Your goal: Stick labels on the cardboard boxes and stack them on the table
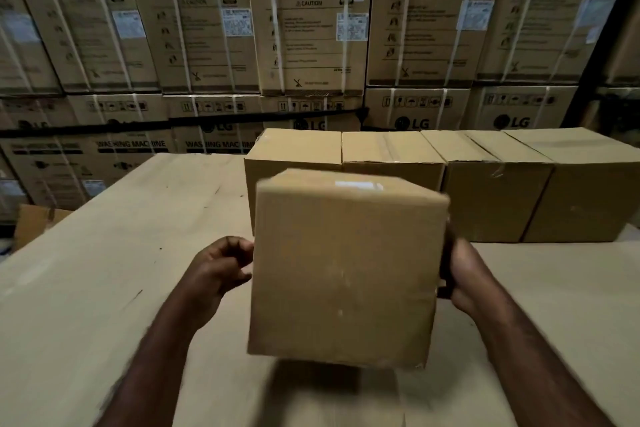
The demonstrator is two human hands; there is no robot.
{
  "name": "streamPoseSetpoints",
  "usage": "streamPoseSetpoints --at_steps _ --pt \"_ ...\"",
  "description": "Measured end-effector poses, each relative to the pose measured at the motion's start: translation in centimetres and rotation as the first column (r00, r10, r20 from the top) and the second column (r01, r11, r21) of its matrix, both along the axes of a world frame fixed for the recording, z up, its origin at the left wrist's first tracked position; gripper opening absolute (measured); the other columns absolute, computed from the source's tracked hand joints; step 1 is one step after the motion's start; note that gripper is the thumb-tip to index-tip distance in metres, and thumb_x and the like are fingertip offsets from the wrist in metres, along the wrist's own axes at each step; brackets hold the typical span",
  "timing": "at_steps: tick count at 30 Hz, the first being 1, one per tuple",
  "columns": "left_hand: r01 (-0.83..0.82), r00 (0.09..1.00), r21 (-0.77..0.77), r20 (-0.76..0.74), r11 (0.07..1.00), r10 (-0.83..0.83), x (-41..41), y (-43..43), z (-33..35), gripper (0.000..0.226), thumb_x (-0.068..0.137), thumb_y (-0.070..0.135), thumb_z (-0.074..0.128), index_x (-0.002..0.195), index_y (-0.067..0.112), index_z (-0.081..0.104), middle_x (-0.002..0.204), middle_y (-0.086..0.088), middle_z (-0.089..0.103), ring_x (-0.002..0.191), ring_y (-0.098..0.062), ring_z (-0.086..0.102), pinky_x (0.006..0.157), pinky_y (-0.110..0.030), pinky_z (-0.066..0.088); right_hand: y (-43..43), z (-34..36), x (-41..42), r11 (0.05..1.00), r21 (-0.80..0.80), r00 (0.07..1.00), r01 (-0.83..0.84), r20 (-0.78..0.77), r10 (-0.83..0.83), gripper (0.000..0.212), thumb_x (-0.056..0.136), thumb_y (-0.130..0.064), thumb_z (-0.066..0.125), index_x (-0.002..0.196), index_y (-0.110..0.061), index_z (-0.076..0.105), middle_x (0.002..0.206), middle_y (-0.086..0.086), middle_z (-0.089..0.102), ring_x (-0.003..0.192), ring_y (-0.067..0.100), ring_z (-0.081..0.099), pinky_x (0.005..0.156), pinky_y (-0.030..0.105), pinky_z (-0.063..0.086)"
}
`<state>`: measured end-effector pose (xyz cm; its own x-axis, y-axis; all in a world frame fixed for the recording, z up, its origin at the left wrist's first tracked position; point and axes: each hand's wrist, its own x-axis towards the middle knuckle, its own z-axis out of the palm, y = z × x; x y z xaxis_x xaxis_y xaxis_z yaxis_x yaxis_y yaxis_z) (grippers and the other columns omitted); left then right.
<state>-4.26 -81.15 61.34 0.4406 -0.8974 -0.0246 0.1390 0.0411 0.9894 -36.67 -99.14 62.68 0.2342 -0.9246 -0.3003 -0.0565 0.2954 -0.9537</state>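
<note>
I hold a plain cardboard box [346, 270] in the air above the table [114, 253], its shadow lying on the surface below it. A white label [358, 185] is stuck on the box's top face near the far edge. My left hand [221, 270] is against the box's left side with its fingers curled. My right hand [464, 277] grips the right side, fingers wrapped round the edge. The box is blurred. Behind it, several similar boxes [485, 198] stand side by side in a row on the table's far right.
A wall of large stacked washing machine cartons [311, 28] rises behind the table. The table's left edge runs diagonally, and past it stands a small open carton [34, 222] lower down. Bare table surface lies left of the held box.
</note>
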Motion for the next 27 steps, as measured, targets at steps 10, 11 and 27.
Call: streamPoseSetpoints --at_steps 10,11,27 --pt "0.035 0.975 0.502 0.172 0.864 -0.139 -1.7 1.7 0.9 0.068 0.077 0.084 0.035 0.119 0.035 0.057 0.116 -0.006 0.068 0.106 -0.031 0.065 0.097 -0.053 0.049 3.2 -1.5 -0.2 0.978 0.097 0.923 -0.186 -0.323 0.207 0.055 0.083 -0.080 0.046 0.100 -0.035 0.070 0.096 0.010 0.074 0.097 0.033 0.067 0.092 0.052 0.052" --pt "0.032 0.972 0.512 0.184 0.858 -0.146 -1.9 1.7 1.3 0.064 0.076 0.084 0.035 0.117 0.038 0.055 0.115 -0.004 0.066 0.106 -0.030 0.064 0.099 -0.054 0.048 3.3 -1.4 -0.2 0.977 0.097 0.910 -0.187 -0.359 0.210 0.058 0.083 -0.081 0.045 0.100 -0.031 0.071 0.095 0.012 0.074 0.095 0.033 0.067 0.091 0.051 0.052" --pt "-0.091 0.750 0.511 0.600 0.855 -0.279 -0.7 -1.9 6.6 0.027 0.095 0.021 0.065 0.121 0.023 0.068 0.117 -0.008 0.068 0.087 -0.019 0.059 0.064 -0.027 0.044 9.9 5.2 4.3 0.513 -0.553 0.380 -0.656 -0.830 -0.409 0.042 0.098 -0.054 0.037 0.125 -0.029 0.058 0.115 -0.003 0.068 0.108 0.021 0.061 0.088 0.035 0.045"
